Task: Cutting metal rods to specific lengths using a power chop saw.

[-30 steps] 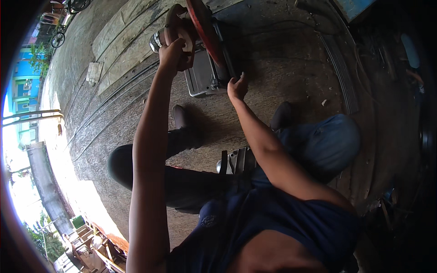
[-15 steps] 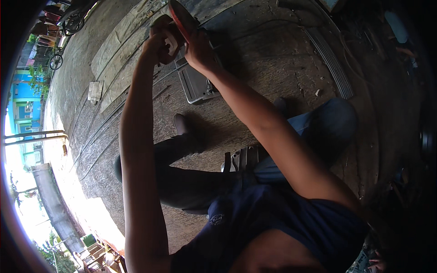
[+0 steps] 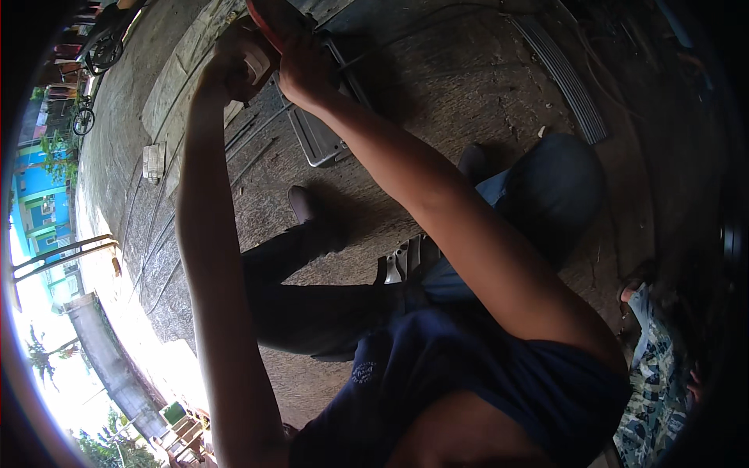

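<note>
Both my arms reach out to the top of the view. My left hand (image 3: 222, 76) is closed around a dark, brownish thing with a pale, curved opening (image 3: 257, 64); its kind is too dim to tell. Against it, my right hand (image 3: 308, 76) grips a flat, red-edged piece (image 3: 269, 25) with a rounded end. Whether the two pieces are joined I cannot tell. Just below my hands, a grey flat case or tray (image 3: 318, 139) lies on the floor, partly covered by my right forearm.
Several metal parts (image 3: 402, 261) lie between my legs. Cables (image 3: 253, 132) run across the rough floor, and a small pale block (image 3: 154, 162) sits to the left. A ribbed strip (image 3: 562, 78) lies at right. Another person's patterned trousers (image 3: 655, 382) show at lower right.
My hands and the held pieces have shifted left and slightly up in view, as has much of the scene. Another person's patterned trousers have come further into view at lower right.
</note>
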